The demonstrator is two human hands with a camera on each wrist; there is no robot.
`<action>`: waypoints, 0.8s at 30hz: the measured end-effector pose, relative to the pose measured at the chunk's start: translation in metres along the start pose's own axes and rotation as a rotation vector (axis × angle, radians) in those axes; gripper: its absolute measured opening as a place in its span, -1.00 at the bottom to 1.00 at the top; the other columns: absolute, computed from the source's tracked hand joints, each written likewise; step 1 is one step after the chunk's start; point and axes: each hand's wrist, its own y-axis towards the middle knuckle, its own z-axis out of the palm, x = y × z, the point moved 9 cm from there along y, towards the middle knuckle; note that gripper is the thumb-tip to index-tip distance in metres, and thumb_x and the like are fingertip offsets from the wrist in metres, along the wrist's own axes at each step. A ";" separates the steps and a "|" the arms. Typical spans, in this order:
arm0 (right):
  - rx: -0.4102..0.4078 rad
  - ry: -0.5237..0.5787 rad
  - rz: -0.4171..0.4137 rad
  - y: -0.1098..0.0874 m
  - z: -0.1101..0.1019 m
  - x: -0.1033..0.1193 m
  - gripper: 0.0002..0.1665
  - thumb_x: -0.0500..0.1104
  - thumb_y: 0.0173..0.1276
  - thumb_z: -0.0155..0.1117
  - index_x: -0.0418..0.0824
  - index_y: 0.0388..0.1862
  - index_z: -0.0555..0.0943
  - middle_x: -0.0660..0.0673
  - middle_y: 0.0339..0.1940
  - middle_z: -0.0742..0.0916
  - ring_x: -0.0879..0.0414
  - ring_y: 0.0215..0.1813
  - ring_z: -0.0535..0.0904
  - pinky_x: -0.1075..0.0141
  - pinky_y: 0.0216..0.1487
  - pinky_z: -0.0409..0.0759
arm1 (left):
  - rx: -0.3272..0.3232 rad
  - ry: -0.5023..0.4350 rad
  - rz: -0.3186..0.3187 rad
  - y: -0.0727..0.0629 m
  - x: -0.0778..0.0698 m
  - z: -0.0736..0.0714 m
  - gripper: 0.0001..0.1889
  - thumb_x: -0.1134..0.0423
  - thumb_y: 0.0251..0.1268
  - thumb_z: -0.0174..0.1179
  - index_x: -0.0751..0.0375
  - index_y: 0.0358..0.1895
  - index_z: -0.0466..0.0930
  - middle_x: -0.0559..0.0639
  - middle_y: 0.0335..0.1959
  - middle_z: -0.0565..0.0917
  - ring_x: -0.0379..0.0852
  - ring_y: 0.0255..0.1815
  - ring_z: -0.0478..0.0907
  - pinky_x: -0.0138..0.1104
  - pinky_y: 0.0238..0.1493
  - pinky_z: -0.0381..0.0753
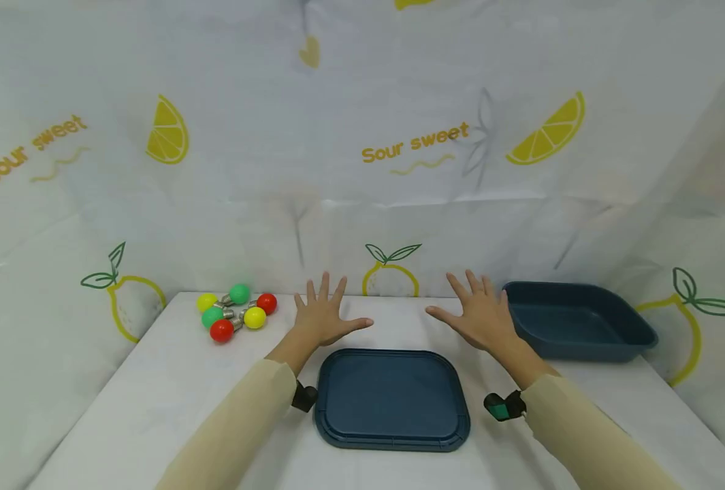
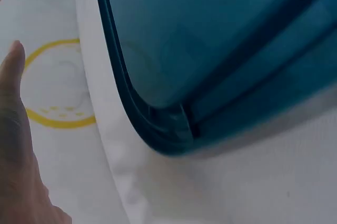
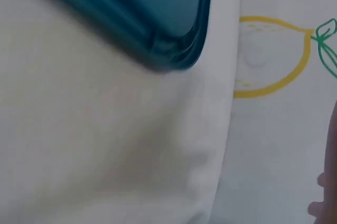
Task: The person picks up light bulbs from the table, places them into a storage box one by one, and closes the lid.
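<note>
1. Head: left hand (image 1: 322,318) and right hand (image 1: 481,318) are spread, gripping nothing. The lid (image 1: 394,398) lies between the sleeves (image 1: 233,429); a low forearm could shove it. Bumped, the bulbs (image 1: 214,316) might roll; the bin (image 1: 583,346), near the right edge, could be knocked off.
2. Left wrist: the lid's rim could snag a finger.
3. Right wrist: hand mostly cropped; grip unclear here.

Head view evenly, softly lit; faint shadows are cast toward the near edge of the table (image 1: 148,401). Wrist views dimmer; blue lid (image 3: 129,27) blurred along its side in right-wrist view.
</note>
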 end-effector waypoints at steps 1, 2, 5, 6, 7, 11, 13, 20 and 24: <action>-0.031 0.003 -0.005 -0.003 -0.003 -0.005 0.17 0.60 0.30 0.01 -0.03 0.68 0.06 -0.40 0.65 0.13 -0.51 0.61 -0.03 -0.54 0.46 -0.07 | 0.002 -0.006 0.002 0.000 -0.003 0.002 0.15 -0.66 0.15 -0.11 -0.15 0.67 -0.30 0.16 0.70 -0.32 0.40 0.68 -0.27 0.40 0.55 -0.14; -0.064 0.004 -0.011 -0.007 -0.005 -0.010 0.17 0.58 0.30 0.03 -0.02 0.68 0.05 -0.40 0.64 0.15 -0.51 0.61 -0.01 -0.53 0.46 -0.06 | -0.003 -0.014 0.009 -0.001 -0.007 0.003 0.14 -0.65 0.16 -0.11 -0.12 0.67 -0.30 0.16 0.70 -0.30 0.39 0.68 -0.25 0.40 0.55 -0.13; -0.192 0.012 -0.025 -0.023 -0.015 -0.027 0.16 0.50 0.28 0.18 -0.03 0.67 0.08 -0.43 0.60 0.25 -0.50 0.59 0.07 -0.52 0.45 0.00 | -0.015 -0.051 0.048 -0.002 -0.022 0.009 0.13 -0.62 0.21 -0.09 -0.07 0.68 -0.27 0.17 0.71 -0.24 0.35 0.69 -0.20 0.36 0.57 -0.11; -0.238 0.012 -0.026 -0.029 -0.018 -0.033 0.15 0.47 0.27 0.23 -0.04 0.66 0.10 -0.43 0.58 0.28 -0.49 0.58 0.10 -0.52 0.44 0.02 | -0.017 -0.062 0.066 -0.003 -0.028 0.011 0.12 -0.61 0.22 -0.08 -0.06 0.68 -0.26 0.17 0.71 -0.22 0.33 0.69 -0.19 0.35 0.58 -0.11; -0.278 0.012 -0.023 -0.035 -0.021 -0.039 0.15 0.43 0.25 0.27 -0.04 0.66 0.12 -0.44 0.56 0.31 -0.48 0.57 0.12 -0.52 0.44 0.04 | -0.019 -0.071 0.087 -0.004 -0.035 0.014 0.12 -0.60 0.23 -0.08 -0.04 0.68 -0.26 0.18 0.70 -0.21 0.32 0.69 -0.17 0.33 0.59 -0.11; -0.393 0.020 0.004 -0.057 -0.028 -0.065 0.13 0.39 0.27 0.30 -0.08 0.65 0.14 -0.46 0.54 0.33 -0.44 0.57 0.14 -0.51 0.45 0.03 | -0.024 -0.094 0.173 -0.008 -0.067 0.022 0.09 -0.56 0.28 -0.08 0.00 0.68 -0.21 0.21 0.70 -0.15 0.29 0.69 -0.12 0.27 0.61 -0.07; -0.414 0.039 0.032 -0.065 -0.030 -0.079 0.12 0.38 0.31 0.26 -0.11 0.66 0.10 -0.46 0.58 0.27 -0.42 0.61 0.08 -0.48 0.49 -0.02 | -0.033 -0.109 0.204 -0.009 -0.083 0.023 0.08 -0.56 0.28 -0.06 0.01 0.68 -0.19 0.21 0.69 -0.11 0.29 0.69 -0.09 0.25 0.61 -0.03; -0.465 0.129 0.162 -0.086 -0.036 -0.121 0.10 0.38 0.43 0.11 -0.14 0.69 -0.05 -0.44 0.66 0.05 -0.38 0.68 -0.13 -0.40 0.58 -0.22 | -0.058 -0.179 0.233 -0.006 -0.124 0.026 0.10 -0.57 0.26 -0.04 0.02 0.67 -0.18 0.18 0.68 0.00 0.23 0.67 0.02 0.20 0.59 0.11; -0.482 0.147 0.232 -0.094 -0.040 -0.142 0.11 0.40 0.46 0.05 -0.17 0.69 -0.10 -0.46 0.66 0.00 -0.40 0.68 -0.15 -0.38 0.59 -0.21 | -0.051 -0.295 0.216 0.000 -0.138 0.029 0.10 -0.54 0.27 -0.01 0.05 0.67 -0.17 0.19 0.68 -0.01 0.23 0.67 0.04 0.16 0.59 0.15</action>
